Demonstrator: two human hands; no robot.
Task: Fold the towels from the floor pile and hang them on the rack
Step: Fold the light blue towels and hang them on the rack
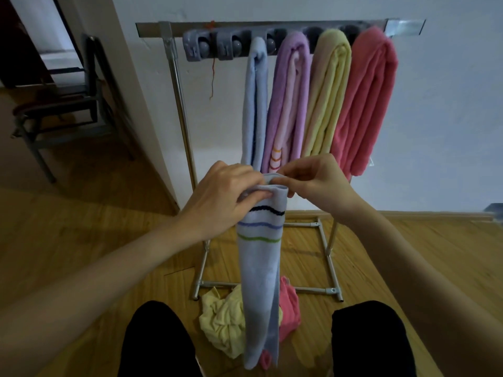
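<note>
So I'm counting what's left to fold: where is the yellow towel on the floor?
In the head view, the crumpled yellow towel lies at the rack's base, left of the hanging striped blue towel.

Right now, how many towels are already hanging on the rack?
4, side by side on the rack: light blue towel leftmost, then purple towel, yellow towel, pink towel rightmost. The two clips further left look empty. None seems hidden.

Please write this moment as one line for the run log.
left hand: grips striped towel top | right hand: pinches same top | rack: four towels hung | floor: yellow towel, pink towel
</note>
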